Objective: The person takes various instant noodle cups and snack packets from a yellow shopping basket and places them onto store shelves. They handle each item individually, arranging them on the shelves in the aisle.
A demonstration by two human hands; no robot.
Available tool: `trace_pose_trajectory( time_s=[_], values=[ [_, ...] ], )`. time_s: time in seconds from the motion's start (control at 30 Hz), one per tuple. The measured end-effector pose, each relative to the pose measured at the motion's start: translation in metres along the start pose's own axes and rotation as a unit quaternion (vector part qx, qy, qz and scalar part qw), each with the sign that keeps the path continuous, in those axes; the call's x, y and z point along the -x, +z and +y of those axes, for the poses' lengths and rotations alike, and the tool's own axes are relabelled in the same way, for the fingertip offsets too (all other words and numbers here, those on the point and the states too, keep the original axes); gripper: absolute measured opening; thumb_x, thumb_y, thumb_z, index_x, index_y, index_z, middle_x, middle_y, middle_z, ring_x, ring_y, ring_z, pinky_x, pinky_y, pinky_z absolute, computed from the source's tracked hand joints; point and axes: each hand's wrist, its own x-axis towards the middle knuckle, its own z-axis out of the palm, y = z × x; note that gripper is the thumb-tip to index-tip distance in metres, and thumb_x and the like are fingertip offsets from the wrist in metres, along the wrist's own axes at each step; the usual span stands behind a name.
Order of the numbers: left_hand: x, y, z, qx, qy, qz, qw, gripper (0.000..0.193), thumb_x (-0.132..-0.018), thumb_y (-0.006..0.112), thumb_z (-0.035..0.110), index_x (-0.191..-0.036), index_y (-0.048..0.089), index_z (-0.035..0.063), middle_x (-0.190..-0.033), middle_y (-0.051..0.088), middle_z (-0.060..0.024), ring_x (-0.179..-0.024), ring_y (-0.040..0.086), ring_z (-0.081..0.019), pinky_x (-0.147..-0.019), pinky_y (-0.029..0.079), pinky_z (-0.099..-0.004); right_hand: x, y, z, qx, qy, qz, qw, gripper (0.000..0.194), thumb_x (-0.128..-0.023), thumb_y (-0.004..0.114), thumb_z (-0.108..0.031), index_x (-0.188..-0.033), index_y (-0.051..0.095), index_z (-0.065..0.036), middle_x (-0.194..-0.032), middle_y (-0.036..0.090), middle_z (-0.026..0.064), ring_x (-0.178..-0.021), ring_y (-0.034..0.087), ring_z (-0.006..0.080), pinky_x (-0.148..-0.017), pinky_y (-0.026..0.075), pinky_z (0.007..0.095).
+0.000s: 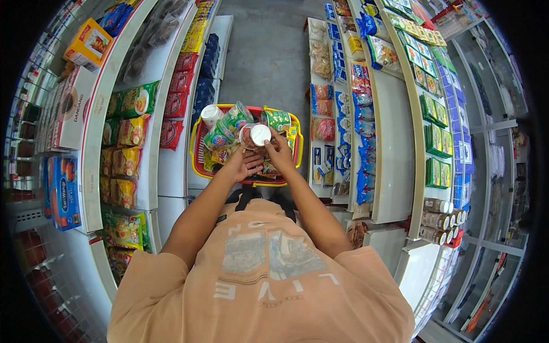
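A red shopping basket with a yellow rim (301, 148) stands before me, filled with packets and containers. My right hand (281, 152) has its fingers on a small jar with a white lid (260, 135), above the basket. My left hand (245, 163) is just left of and below the jar, palm turned up with fingers apart; whether it touches the jar I cannot tell. Green instant noodle cups (233, 121) lie tilted at the basket's left, beside a container with a white lid (211, 113). Another green cup (276, 120) is at the back right. Yellow packets lie underneath.
Shelves flank me on both sides. Noodle packets (128, 163) and tea boxes (64, 193) are at the left. At the right are seasoning packets (437, 143), snack packets (322, 128) and several spice jars (435, 221). The grey floor (266, 55) of the aisle runs ahead.
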Motion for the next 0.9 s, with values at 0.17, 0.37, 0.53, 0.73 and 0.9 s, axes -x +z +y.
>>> trace_pose_trajectory(
  time_s=[0.17,0.37,0.53,0.73,0.9],
  values=[
    [0.002,0.005,0.004,0.043,-0.022,0.015,0.999,0.091,-0.095,0.045,0.074,-0.141,0.045,-0.0045,-0.136,0.056,-0.0227,-0.128,0.056,-0.0345,-0.107,0.047,-0.0525,0.006,0.002,0.01,-0.124,-0.017,0.017,0.992,0.038,-0.097,0.065,-0.012,-0.134,0.058,-0.004,-0.116,0.062,0.0097,-0.097,0.066,0.0172,-0.086,0.053,0.0299],
    [0.009,0.009,0.006,0.02,-0.017,0.001,1.0,0.089,-0.091,0.057,0.071,-0.142,0.043,0.0002,-0.135,0.056,-0.0218,-0.125,0.058,-0.0351,-0.105,0.049,-0.0528,0.022,-0.005,0.005,-0.186,0.065,0.02,0.98,0.022,-0.099,0.064,-0.015,-0.117,0.058,-0.005,-0.106,0.063,0.0045,-0.088,0.065,0.0125,-0.076,0.053,0.0268],
    [0.01,0.0,0.0,0.01,0.006,-0.042,0.999,0.073,-0.091,0.071,0.053,-0.141,0.046,0.0066,-0.134,0.057,-0.0193,-0.123,0.059,-0.0341,-0.103,0.051,-0.053,0.041,-0.013,0.0,-0.171,0.156,0.014,0.973,0.022,-0.099,0.066,-0.019,-0.114,0.056,-0.006,-0.101,0.062,0.0037,-0.083,0.063,0.0109,-0.068,0.053,0.0266],
    [0.019,-0.008,-0.008,-0.011,0.011,-0.033,0.999,0.057,-0.093,0.073,0.041,-0.133,0.051,0.0075,-0.127,0.063,-0.0144,-0.117,0.062,-0.0298,-0.103,0.051,-0.0509,0.056,-0.015,0.006,-0.122,0.1,-0.023,0.987,0.035,-0.098,0.066,-0.018,-0.127,0.053,-0.003,-0.118,0.06,0.0096,-0.1,0.063,0.0163,-0.083,0.055,0.0296],
    [0.031,-0.011,-0.019,-0.008,0.009,-0.041,0.999,0.065,-0.09,0.078,0.038,-0.14,0.048,0.0093,-0.133,0.058,-0.0129,-0.125,0.056,-0.0293,-0.102,0.05,-0.0479,0.06,-0.018,0.011,-0.139,0.139,-0.078,0.977,0.041,-0.098,0.068,-0.019,-0.131,0.05,-0.001,-0.121,0.06,0.0103,-0.1,0.063,0.0163,-0.084,0.055,0.0302]
  ],
)
